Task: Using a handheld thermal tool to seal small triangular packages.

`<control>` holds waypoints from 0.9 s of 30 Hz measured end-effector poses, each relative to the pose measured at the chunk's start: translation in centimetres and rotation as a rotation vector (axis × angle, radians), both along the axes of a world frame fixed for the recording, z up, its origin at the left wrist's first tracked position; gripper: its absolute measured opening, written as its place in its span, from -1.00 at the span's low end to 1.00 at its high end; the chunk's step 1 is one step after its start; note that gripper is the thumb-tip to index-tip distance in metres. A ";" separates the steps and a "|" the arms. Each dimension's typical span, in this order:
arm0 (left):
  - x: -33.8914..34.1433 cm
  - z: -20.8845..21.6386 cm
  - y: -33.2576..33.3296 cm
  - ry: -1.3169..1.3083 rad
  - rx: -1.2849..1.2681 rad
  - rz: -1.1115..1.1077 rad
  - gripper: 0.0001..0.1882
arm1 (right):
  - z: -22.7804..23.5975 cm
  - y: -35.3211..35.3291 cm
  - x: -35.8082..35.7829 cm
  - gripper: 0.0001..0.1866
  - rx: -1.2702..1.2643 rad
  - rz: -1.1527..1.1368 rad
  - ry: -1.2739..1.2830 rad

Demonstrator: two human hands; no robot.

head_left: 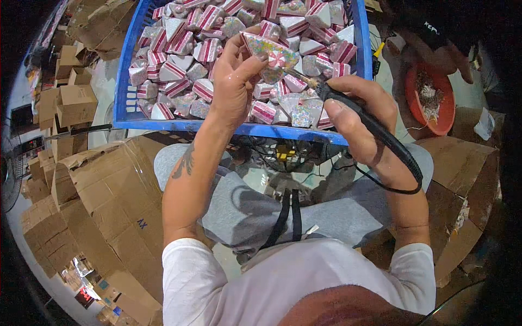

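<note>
My left hand [232, 81] pinches a wedge-shaped toy cake slice [285, 52] between thumb and fingers. Its face is covered in coloured sprinkles, with a pink-and-white swirl on it. My right hand [365, 111] is wrapped around a soldering iron [380, 130] with a black handle. The iron's metal tip points left and meets the slice's lower right edge, though actual contact is hard to make out. Below both hands, a blue plastic crate [239, 129] is heaped with similar slices [209, 49], striped pink and white on their sides.
Cardboard boxes [76, 103] pile up at the left, and large cardboard sheets [117, 190] lie beside my legs. A red basin [443, 117] stands at the right, near a co-worker's hand [462, 60]. The iron's black cord [389, 189] loops under my right wrist.
</note>
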State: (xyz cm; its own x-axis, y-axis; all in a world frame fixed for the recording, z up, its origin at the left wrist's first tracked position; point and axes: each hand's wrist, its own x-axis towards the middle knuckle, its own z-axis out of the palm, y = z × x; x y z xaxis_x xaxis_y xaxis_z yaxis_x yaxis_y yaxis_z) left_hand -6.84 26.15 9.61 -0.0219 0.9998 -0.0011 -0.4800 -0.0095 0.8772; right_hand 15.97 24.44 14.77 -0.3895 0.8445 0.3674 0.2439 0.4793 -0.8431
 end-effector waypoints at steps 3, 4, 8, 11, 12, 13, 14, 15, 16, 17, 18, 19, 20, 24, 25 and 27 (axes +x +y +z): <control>0.0 -0.2 0.1 -0.012 0.015 0.002 -0.41 | -0.1 0.0 0.0 -0.67 0.003 -0.011 -0.016; 0.0 -0.2 0.1 -0.016 0.031 -0.003 -0.40 | -0.1 0.0 0.0 -0.67 0.007 -0.011 -0.020; -0.1 -0.2 0.1 0.042 0.047 -0.001 -0.41 | -0.1 0.2 0.0 -0.67 0.034 -0.007 -0.040; 0.2 -0.2 0.1 0.046 0.077 0.017 -0.43 | -0.1 0.2 -0.1 -0.67 0.006 -0.003 -0.037; 0.1 -0.2 0.0 0.068 0.082 0.015 -0.42 | 0.0 0.2 -0.2 -0.67 0.014 -0.001 -0.034; 0.0 -0.3 0.0 0.090 0.087 0.012 -0.42 | 0.0 0.2 -0.2 -0.67 0.022 0.001 -0.031; 0.0 -0.2 0.0 0.089 0.086 0.011 -0.42 | 0.0 0.2 -0.2 -0.67 0.021 0.001 -0.031; 0.1 -0.2 0.0 0.109 0.086 0.019 -0.42 | 0.1 0.1 -0.1 -0.67 0.003 -0.003 -0.036; 0.1 -0.1 -0.1 0.129 0.085 0.027 -0.43 | 0.1 0.1 -0.1 -0.67 -0.015 -0.006 -0.042; 0.1 0.0 -0.1 0.129 0.085 0.027 -0.43 | 0.0 0.2 -0.1 -0.67 -0.016 -0.006 -0.042; 0.1 0.1 -0.2 0.148 0.079 0.028 -0.43 | -0.2 0.2 -0.2 -0.68 0.023 -0.005 -0.035; 0.1 0.2 -0.3 0.169 0.074 0.029 -0.43 | -0.4 0.3 -0.2 -0.68 0.061 -0.004 -0.027; 0.1 0.1 -0.3 0.170 0.073 0.029 -0.43 | -0.5 0.2 -0.2 -0.68 0.059 -0.003 -0.025; 0.1 -0.3 -0.1 0.181 0.108 0.030 -0.43 | -0.5 0.3 -0.2 -0.68 0.039 -0.017 -0.039; 0.1 -0.4 0.0 0.198 0.117 0.026 -0.42 | -0.5 0.4 -0.2 -0.68 0.078 -0.020 -0.048; 0.2 -0.3 0.0 0.214 0.123 0.027 -0.42 | -0.2 0.3 -0.2 -0.68 0.034 -0.004 -0.051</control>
State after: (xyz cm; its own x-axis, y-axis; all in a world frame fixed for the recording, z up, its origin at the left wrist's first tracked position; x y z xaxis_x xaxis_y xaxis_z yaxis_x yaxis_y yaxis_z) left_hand -6.68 26.11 9.28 -0.0350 0.9912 0.1278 -0.2816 -0.1324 0.9504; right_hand 15.77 24.72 14.60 -0.4054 0.8333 0.3759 0.2881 0.5067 -0.8126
